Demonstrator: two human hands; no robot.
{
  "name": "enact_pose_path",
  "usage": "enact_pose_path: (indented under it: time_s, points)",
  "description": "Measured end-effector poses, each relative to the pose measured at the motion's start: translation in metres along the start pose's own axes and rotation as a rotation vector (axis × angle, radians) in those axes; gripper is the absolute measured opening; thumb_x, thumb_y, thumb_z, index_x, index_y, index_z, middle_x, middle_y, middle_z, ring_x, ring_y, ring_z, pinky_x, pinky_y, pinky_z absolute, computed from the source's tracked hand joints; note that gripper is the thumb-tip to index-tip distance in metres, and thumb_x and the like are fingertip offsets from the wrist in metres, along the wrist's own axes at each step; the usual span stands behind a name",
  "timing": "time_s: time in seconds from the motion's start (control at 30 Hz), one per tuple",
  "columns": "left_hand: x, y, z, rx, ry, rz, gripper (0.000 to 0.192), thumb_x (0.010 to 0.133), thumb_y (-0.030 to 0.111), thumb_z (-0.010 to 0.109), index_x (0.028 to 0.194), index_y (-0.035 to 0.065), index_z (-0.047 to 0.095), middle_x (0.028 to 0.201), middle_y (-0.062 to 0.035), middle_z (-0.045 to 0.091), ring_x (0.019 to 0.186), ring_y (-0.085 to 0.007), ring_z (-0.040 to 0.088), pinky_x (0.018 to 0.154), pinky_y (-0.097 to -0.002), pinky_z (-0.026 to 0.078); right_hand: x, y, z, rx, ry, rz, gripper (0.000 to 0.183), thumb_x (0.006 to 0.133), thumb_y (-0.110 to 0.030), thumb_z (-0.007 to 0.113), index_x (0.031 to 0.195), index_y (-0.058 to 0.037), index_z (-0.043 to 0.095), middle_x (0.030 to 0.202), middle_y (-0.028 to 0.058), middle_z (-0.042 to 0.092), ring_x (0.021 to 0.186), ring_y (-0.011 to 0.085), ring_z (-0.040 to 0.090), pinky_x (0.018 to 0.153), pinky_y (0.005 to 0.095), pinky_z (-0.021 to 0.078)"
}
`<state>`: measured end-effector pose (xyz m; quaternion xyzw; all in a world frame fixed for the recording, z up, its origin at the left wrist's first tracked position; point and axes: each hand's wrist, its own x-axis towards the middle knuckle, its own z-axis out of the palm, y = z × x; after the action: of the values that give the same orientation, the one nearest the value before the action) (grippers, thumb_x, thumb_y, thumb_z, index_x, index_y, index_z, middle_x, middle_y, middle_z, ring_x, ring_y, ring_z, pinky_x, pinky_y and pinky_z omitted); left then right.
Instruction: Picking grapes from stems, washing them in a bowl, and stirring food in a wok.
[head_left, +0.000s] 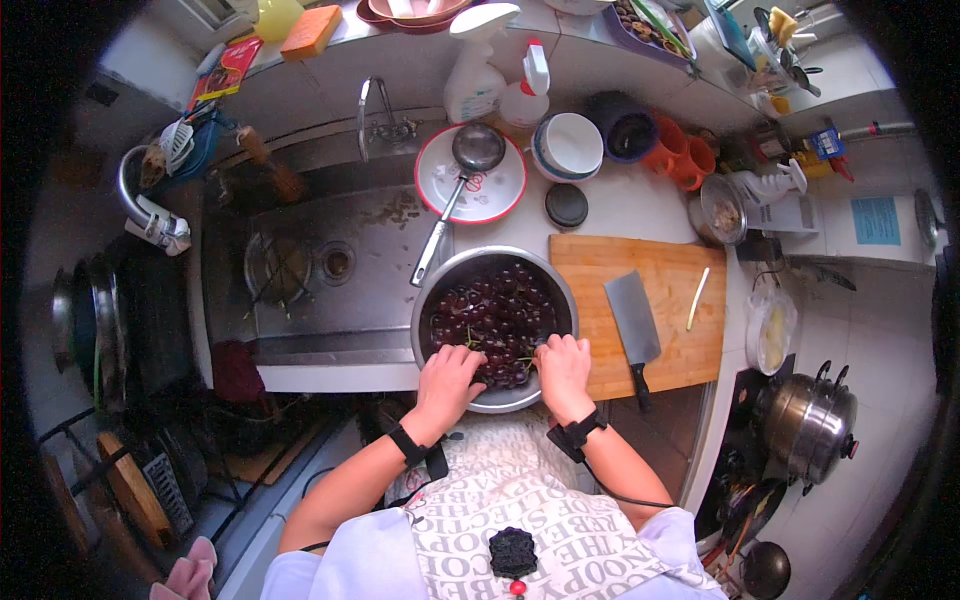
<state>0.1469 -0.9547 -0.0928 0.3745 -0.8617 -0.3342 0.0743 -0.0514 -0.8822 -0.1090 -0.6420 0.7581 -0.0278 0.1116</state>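
A round metal basin (420, 330) stands at the counter's front edge, between the sink and the cutting board. Dark red cherries (495, 307) fill much of it, some with green stems. My left hand (448, 382) reaches over the near left rim, its fingers bent down at the cherries. Over the near right rim, my right hand (564, 375) has its fingers curled beside a few green stems (523, 361). The fingertips of both hands are partly hidden, so whether either grips a cherry or stem is unclear.
A cleaver (634, 319) and a pale strip (697, 298) lie on the wooden cutting board (577, 262). A ladle (442, 232) rests across a red-rimmed dish (431, 172). The steel sink (360, 300) holds a strainer (277, 266). Stacked bowls (570, 142) stand behind.
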Motion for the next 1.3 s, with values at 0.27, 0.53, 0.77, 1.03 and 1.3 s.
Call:
enact_pose_path:
  time_s: [0.27,0.53,0.77,1.03,1.3]
  points:
    - [-0.004,-0.002,-0.002,-0.048,-0.025,-0.045,0.038,0.064,0.011,0.077,0.096,0.0098,0.056,0.095,-0.0075,0.054,0.095,-0.0284,0.052,0.079,-0.0396,0.045,-0.003,-0.010,-0.045,0.491,-0.148,0.127,0.008,0.077,-0.016,0.068,0.075,-0.0088,0.067,0.077,0.0084,0.061,0.078,0.0285,0.059,0.070,0.0407,0.0396]
    - [-0.012,0.003,-0.025,-0.219,0.160,-0.127,0.071,0.060,0.010,0.080,0.121,0.0092,0.045,0.106,-0.0127,0.054,0.100,-0.0333,0.051,0.083,-0.0425,0.045,0.003,-0.049,-0.092,0.642,-0.111,-0.034,0.006,0.080,-0.015,0.066,0.081,-0.0095,0.066,0.078,0.0054,0.058,0.076,0.0249,0.058,0.069,0.0372,0.0361]
    - [-0.014,-0.007,-0.006,-0.060,0.145,-0.079,0.077,0.060,0.013,0.080,0.128,0.0104,0.043,0.109,-0.0117,0.052,0.100,-0.0323,0.051,0.085,-0.0420,0.043,0.012,-0.002,-0.050,0.575,-0.083,-0.257,0.005,0.078,-0.017,0.067,0.082,-0.0146,0.065,0.080,0.0001,0.058,0.082,0.0197,0.057,0.075,0.0350,0.0355]
    - [-0.010,0.005,-0.002,-0.072,-0.158,0.127,0.060,0.072,0.022,0.074,0.127,0.0122,0.053,0.108,-0.0073,0.054,0.098,-0.0273,0.050,0.085,-0.0390,0.042,0.005,0.018,-0.027,0.036,0.024,-0.069,0.007,0.073,-0.019,0.070,0.079,-0.0166,0.069,0.076,0.0000,0.058,0.080,0.0195,0.056,0.080,0.0369,0.0360]
    - [-0.001,0.004,0.006,0.040,-0.014,0.213,0.052,0.077,0.020,0.069,0.126,0.0139,0.054,0.109,-0.0047,0.056,0.099,-0.0245,0.051,0.083,-0.0364,0.044,0.016,0.005,0.006,-0.051,0.102,0.054,0.010,0.077,-0.013,0.055,0.069,-0.0118,0.062,0.074,0.0048,0.058,0.080,0.0221,0.055,0.078,0.0374,0.0379]
